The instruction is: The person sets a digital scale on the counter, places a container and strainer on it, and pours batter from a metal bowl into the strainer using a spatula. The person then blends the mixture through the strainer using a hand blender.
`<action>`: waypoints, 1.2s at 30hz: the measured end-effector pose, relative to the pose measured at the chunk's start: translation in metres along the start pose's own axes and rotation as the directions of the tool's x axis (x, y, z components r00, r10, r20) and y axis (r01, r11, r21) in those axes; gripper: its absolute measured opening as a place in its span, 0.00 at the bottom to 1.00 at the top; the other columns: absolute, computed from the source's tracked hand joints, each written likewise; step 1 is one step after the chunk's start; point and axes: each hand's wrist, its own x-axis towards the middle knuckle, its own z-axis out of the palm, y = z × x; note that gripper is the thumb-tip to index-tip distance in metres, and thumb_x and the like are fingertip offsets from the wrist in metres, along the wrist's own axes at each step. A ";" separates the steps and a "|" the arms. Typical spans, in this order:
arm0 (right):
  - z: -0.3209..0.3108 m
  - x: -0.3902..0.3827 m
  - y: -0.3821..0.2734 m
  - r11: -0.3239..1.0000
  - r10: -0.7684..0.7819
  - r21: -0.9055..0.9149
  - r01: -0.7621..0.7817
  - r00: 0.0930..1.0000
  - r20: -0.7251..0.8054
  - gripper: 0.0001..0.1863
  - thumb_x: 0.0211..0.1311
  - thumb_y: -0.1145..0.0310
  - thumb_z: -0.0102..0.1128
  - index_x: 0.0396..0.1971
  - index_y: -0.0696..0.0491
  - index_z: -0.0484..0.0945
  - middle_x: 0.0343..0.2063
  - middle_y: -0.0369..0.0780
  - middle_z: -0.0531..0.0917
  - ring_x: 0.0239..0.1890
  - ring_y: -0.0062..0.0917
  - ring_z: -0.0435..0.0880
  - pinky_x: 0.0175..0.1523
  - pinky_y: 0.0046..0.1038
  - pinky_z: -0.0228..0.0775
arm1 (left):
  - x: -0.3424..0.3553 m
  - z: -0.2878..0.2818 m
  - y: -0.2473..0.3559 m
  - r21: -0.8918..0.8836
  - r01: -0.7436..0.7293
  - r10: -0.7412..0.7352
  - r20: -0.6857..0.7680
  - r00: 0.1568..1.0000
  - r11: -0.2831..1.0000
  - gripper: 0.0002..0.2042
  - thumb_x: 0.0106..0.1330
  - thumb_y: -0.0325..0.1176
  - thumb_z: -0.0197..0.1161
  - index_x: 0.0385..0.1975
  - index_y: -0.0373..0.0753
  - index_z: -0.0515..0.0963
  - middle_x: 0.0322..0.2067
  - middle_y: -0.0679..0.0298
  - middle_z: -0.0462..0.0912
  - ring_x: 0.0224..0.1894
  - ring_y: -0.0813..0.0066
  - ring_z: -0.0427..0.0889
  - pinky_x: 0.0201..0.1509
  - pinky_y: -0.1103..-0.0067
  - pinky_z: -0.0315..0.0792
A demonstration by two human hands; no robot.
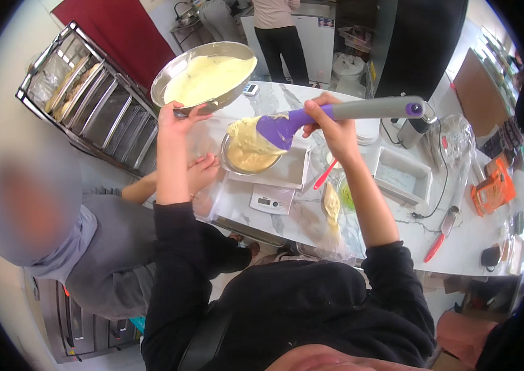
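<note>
Much pale mixture [206, 79] is left in the upper-left bowl [230, 99] the left hand [180, 119] grips; centre, the right hand [335, 127] grips a loaded spatula [370, 109] at an already part-filled smaller bowl [238, 171].

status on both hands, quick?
Left hand: holding the metal bowl up from below, by its near side.
Right hand: closed around the purple-and-grey spatula.

Small bowl [225, 163] part-hidden behind spatula [276, 131], co-worker's head [24, 198] blurred
</note>
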 end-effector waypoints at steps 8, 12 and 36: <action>-0.014 -0.027 0.037 0.904 0.333 0.391 -0.174 0.859 -0.388 0.11 0.51 0.64 0.54 0.21 0.57 0.68 0.18 0.37 0.71 0.15 0.18 0.70 0.19 0.19 0.65 | 0.071 -0.002 0.019 -0.076 0.161 -0.162 0.002 0.987 0.984 0.29 0.44 0.23 0.38 0.52 0.31 0.44 0.51 0.40 0.44 0.52 0.33 0.48 0.48 0.43 0.54; -0.015 -0.041 0.048 0.873 0.351 0.475 -0.109 0.817 -0.457 0.12 0.49 0.63 0.56 0.25 0.56 0.69 0.21 0.37 0.72 0.18 0.20 0.72 0.23 0.20 0.66 | 0.110 -0.008 0.002 0.051 0.187 -0.186 -0.018 0.982 0.981 0.32 0.37 0.22 0.41 0.51 0.36 0.47 0.50 0.41 0.51 0.47 0.35 0.59 0.49 0.39 0.42; 0.001 -0.046 0.046 0.795 0.445 0.604 -0.061 0.734 -0.513 0.07 0.53 0.68 0.51 0.23 0.55 0.68 0.20 0.38 0.73 0.18 0.21 0.73 0.20 0.20 0.66 | 0.223 -0.085 -0.135 0.310 0.452 -0.486 0.040 0.873 0.836 0.30 0.33 0.21 0.42 0.46 0.27 0.53 0.46 0.44 0.58 0.47 0.43 0.63 0.46 0.53 0.66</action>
